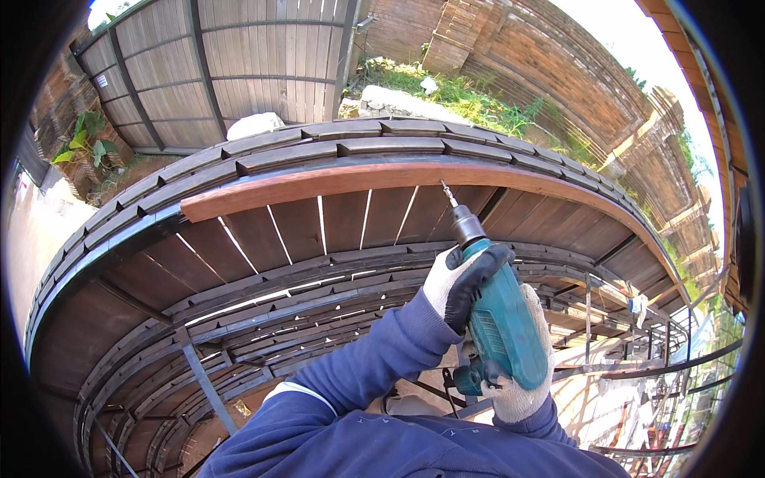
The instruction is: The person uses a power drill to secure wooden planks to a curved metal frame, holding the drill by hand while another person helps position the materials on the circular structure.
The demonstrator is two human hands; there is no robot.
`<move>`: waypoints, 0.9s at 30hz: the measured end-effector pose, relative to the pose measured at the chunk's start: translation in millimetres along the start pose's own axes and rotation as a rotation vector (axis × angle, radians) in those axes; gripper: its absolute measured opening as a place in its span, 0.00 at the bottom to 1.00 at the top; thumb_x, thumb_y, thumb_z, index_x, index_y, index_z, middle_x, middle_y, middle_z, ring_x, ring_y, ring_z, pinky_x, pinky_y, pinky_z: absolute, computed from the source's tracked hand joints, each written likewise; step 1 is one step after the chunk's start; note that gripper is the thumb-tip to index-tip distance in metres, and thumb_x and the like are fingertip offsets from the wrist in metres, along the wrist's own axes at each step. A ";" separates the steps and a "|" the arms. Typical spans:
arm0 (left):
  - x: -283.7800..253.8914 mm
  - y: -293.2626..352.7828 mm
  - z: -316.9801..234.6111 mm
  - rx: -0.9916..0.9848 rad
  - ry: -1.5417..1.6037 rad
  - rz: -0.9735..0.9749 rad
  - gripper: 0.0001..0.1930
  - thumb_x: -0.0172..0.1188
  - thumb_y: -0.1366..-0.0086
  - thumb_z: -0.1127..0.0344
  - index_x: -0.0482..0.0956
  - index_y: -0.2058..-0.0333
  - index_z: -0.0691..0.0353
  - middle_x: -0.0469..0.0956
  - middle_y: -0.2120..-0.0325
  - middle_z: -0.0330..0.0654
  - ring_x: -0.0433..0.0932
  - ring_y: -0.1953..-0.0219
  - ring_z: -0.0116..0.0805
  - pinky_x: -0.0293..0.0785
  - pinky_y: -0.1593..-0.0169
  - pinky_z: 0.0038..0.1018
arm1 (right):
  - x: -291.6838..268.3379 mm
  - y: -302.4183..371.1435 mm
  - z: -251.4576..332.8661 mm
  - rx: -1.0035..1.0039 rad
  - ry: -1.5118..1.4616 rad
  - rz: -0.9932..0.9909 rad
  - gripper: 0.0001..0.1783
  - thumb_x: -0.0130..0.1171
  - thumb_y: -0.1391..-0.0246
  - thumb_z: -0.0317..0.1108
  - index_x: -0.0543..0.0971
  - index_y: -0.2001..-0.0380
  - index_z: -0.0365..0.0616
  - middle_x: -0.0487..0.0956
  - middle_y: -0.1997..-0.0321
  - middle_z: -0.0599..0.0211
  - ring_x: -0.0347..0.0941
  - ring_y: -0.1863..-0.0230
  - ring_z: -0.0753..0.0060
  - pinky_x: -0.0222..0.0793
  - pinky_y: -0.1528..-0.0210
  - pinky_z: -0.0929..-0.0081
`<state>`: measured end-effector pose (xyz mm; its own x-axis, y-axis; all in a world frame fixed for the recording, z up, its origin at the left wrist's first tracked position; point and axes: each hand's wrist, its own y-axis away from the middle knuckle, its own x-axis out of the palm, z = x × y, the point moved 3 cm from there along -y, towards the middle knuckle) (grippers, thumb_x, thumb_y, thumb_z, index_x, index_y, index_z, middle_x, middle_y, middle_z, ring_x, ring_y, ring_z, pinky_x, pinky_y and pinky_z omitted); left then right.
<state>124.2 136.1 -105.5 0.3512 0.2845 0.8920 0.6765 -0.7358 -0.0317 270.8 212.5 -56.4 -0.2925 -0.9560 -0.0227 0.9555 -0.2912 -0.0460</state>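
Note:
A teal power drill (508, 323) with a dark chuck points away from me. My left hand (468, 285), in a white glove with a dark palm, wraps round its front just behind the chuck. Farther back, my right hand (522, 392), gloved the same way, closes round its handle end, with some fingers hidden behind the body. The drill bit (449, 193) overlaps the lower edge of a long reddish-brown wooden strip (343, 179); whether its tip touches the wood I cannot tell. The strip follows the curved dark frame.
Dark overlapping slats (390, 147) run in a curve beyond the strip. Dark boards (299, 231) with light gaps lie on its near side, above lower curved tiers (263, 299). A metal strut (205, 386) slants at lower left. Beyond stand a plank fence (271, 48) and a brick wall (550, 56).

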 end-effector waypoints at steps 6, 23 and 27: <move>-8.9 -4.4 17.1 -0.009 0.025 0.085 0.24 0.69 0.36 0.58 0.75 0.48 0.69 0.81 0.60 0.49 0.82 0.57 0.40 0.81 0.51 0.37 | -24.3 34.8 -29.7 0.179 0.232 0.007 0.52 0.74 0.54 0.47 0.59 0.29 0.49 0.67 0.30 0.62 0.65 0.33 0.59 0.67 0.35 0.54; -7.8 -4.8 4.4 0.024 -0.006 0.081 0.22 0.68 0.36 0.58 0.76 0.50 0.68 0.81 0.61 0.48 0.82 0.57 0.40 0.81 0.50 0.37 | -22.5 17.7 -16.7 0.167 0.388 0.058 0.58 0.71 0.55 0.39 0.51 0.25 0.40 0.68 0.32 0.49 0.72 0.35 0.60 0.71 0.36 0.62; -15.0 -10.4 12.1 0.005 0.117 0.122 0.21 0.69 0.36 0.62 0.75 0.50 0.67 0.80 0.61 0.48 0.82 0.56 0.40 0.82 0.50 0.38 | -14.6 23.9 -23.0 0.364 0.253 -0.072 0.55 0.70 0.51 0.39 0.51 0.25 0.40 0.68 0.31 0.49 0.71 0.35 0.59 0.70 0.35 0.60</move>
<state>119.7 146.9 -124.1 0.3537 0.1193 0.9277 0.6364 -0.7575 -0.1452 297.0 220.2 -80.2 -0.3157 -0.9073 -0.2777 0.8699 -0.3937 0.2972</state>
